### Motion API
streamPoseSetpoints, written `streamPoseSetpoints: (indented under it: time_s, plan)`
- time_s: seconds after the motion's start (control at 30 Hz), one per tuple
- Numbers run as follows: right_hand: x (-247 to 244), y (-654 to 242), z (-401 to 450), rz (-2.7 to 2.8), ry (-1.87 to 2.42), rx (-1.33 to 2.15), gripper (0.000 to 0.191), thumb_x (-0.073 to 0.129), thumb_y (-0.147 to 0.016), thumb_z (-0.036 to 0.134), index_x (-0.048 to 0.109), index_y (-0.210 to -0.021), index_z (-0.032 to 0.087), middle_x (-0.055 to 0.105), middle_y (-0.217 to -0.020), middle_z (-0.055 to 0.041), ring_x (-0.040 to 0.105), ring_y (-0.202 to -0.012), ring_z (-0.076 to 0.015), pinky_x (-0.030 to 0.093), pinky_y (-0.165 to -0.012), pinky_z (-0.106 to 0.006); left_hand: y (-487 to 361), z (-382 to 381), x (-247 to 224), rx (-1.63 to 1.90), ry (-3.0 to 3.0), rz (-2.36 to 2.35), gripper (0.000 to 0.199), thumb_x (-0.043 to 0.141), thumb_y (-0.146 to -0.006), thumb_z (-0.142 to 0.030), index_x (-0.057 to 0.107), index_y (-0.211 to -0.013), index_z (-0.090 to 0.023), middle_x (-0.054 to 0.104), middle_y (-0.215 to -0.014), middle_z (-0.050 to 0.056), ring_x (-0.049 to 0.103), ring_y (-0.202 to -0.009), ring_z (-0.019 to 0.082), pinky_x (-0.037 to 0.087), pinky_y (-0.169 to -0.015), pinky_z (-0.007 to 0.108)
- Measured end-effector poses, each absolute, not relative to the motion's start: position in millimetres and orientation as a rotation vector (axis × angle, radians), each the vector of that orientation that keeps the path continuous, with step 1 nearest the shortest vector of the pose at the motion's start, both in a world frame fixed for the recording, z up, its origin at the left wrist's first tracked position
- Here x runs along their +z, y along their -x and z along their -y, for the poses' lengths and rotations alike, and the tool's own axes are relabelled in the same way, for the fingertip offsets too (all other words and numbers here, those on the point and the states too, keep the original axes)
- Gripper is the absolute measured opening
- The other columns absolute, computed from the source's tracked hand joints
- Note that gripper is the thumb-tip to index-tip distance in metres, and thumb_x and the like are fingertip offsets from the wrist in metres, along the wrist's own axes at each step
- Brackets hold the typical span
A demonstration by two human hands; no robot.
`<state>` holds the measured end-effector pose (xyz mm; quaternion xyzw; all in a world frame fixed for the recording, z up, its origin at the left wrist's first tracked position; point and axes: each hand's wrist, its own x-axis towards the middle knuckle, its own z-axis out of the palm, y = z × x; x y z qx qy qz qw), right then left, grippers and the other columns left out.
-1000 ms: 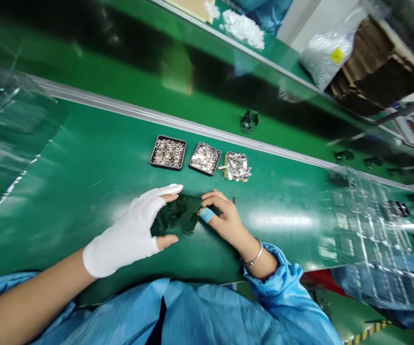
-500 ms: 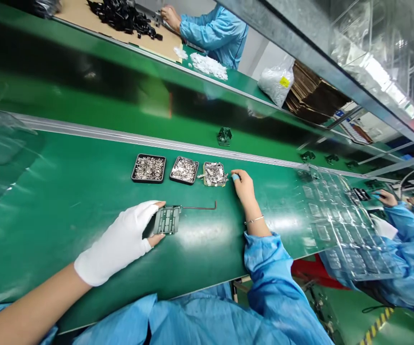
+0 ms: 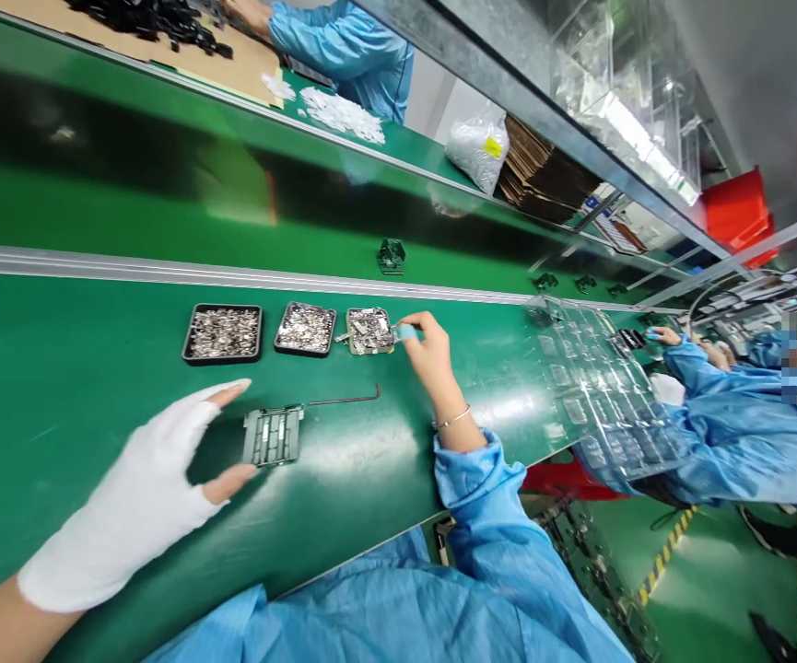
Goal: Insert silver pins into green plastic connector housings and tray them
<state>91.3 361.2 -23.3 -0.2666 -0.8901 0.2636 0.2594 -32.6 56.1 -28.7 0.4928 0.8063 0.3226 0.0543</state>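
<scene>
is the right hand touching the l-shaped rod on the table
Apart. The head view shows a strip of green tabletop between the right hand and the bent end of the L-shaped rod.

Blue sleeve [image 3: 487,493], white glove [image 3: 125,506] (bracelet [image 3: 454,419])

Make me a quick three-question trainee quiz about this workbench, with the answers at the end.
1. True or false: the left hand wears a white glove.

2. Multiple choice: as the person sees it, where does the L-shaped rod lie from the green part?
A. To its left
B. To its right
C. On top of it

3. Fill in: of the three small trays, the right hand is nearest the ____ one.

Key: 1 true; 2 B; 3 rightmost.
</scene>
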Motion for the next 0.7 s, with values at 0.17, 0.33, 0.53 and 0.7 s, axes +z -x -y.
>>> streamPoseSetpoints:
  time_s: [0.17,0.33,0.53,0.7]
  plan:
    - [-5.4,-84.5,-259.3,2.696,-0.134,0.849,0.014,0.051,-0.087,0.016,0.061,-0.097,0.021,0.068,-0.104,-0.0029,0.061,-0.103,-0.0131,0.045,-0.096,-0.027,31.2,-57.9,-18.1,1.148,-1.638,-2.438,0.019,0.042,-0.092,-0.04,0.057,-0.095,-0.029,0.065,-0.097,0.001,0.063,-0.094,0.027,0.051,-0.092,0.048]
    - [-17.2,-84.1,-221.6,2.727,-0.285,0.88,0.022,0.052,-0.084,0.01,0.059,-0.103,0.019,0.068,-0.105,-0.0057,0.061,-0.103,-0.015,0.044,-0.097,-0.03,31.0,-65.8,-18.7,1.173,-2.088,-2.448,0.027,0.044,-0.091,-0.027,0.052,-0.066,-0.024,0.062,-0.066,-0.002,0.058,-0.065,0.019,0.052,-0.079,0.04]
    - [-22.2,-83.2,-228.5,2.507,-0.158,1.034,0.016,0.05,-0.086,0.014,0.061,-0.093,0.022,0.068,-0.088,-0.0023,0.062,-0.085,-0.0162,0.045,-0.096,-0.037,30.8,-65.2,-27.1,1.196,-2.01,-2.53,0.016,0.052,-0.086,-0.025,0.061,-0.072,-0.022,0.067,-0.075,0.001,0.062,-0.069,0.019,0.053,-0.086,0.042]
    - [-26.9,-75.8,-237.8,2.378,0.138,1.164,0.008,0.057,-0.08,0.014,0.06,-0.077,0.021,0.064,-0.084,-0.0035,0.06,-0.084,-0.0181,0.047,-0.079,-0.034,35.0,-72.1,-41.9,1.361,-1.314,-2.253,0.039,0.049,-0.088,-0.038,0.058,-0.118,-0.015,0.062,-0.122,0.01,0.058,-0.114,0.023,0.048,-0.101,0.038]
